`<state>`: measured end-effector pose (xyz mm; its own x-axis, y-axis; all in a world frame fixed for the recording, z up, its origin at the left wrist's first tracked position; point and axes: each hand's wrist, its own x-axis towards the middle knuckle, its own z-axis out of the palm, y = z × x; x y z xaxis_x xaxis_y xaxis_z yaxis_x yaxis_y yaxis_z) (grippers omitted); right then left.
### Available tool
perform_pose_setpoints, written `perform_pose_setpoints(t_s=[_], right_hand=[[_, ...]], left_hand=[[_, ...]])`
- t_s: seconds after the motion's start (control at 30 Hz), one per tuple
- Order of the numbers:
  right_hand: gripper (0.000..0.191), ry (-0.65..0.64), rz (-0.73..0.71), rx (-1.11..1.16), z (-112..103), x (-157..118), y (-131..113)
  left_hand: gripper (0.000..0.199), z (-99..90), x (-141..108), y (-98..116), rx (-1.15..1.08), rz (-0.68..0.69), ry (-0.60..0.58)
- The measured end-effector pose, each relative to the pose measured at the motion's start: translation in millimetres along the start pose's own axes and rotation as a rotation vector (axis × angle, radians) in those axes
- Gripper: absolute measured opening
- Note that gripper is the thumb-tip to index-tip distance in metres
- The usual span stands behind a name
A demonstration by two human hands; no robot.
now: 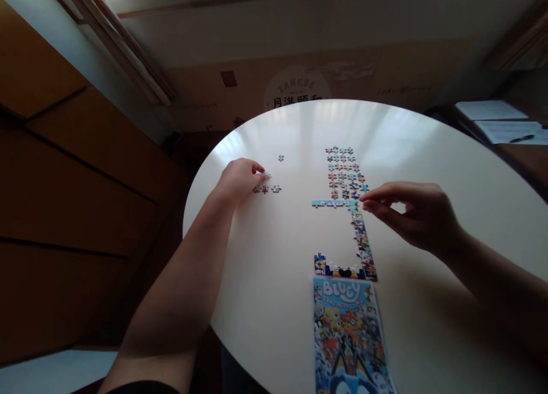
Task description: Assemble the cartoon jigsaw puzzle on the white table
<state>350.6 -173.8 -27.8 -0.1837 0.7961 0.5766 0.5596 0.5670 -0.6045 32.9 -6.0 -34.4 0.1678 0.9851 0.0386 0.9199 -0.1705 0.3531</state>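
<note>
Clearly, the largest thing is the glossy white worktop [274, 240] with a rounded edge, carrying everything else. Toward its near edge lies a rectangular, colourful printed sheet with a light-blue top and "BLUEY" in white letters [346, 328], cut off by the bottom of the view. Just beyond its top edge sits the partly joined, multicoloured jigsaw border [363, 242]: a light-blue strip on the worktop's far side, a column on the right and a near strip turning up at its left corner; its left side is mostly open. The right hand [422, 214] reaches in from the worktop's right edge, thumb and forefinger close together at the border's far right corner; whether a piece is between them I cannot tell. Toward the far edge, just past the light-blue strip, small multicoloured loose pieces [342, 176] lie in rows. Nearer the left edge, the left hand [240, 177] pinches a small pale jigsaw piece [266, 175] between thumb and forefinger. Three mixed-colour pieces [265, 189] lie in a row just nearer than its fingertips, and one lone piece [281, 158] sits farther toward the far edge.
</note>
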Motion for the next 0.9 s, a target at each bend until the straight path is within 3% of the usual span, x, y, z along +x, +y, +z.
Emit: perform_pose_setpoints(t_s=[0.47,0.9], right_hand=[[0.006,0.04,0.039,0.02,3.0,1.3,4.7],[0.005,0.007,0.029,0.004,0.8,0.5,3.1]], left_hand=[[0.029,-6.2,-4.0,3.7,0.087,0.003,-0.04],[0.02,-4.5,-1.7,2.1,-0.009,0.044,0.035]])
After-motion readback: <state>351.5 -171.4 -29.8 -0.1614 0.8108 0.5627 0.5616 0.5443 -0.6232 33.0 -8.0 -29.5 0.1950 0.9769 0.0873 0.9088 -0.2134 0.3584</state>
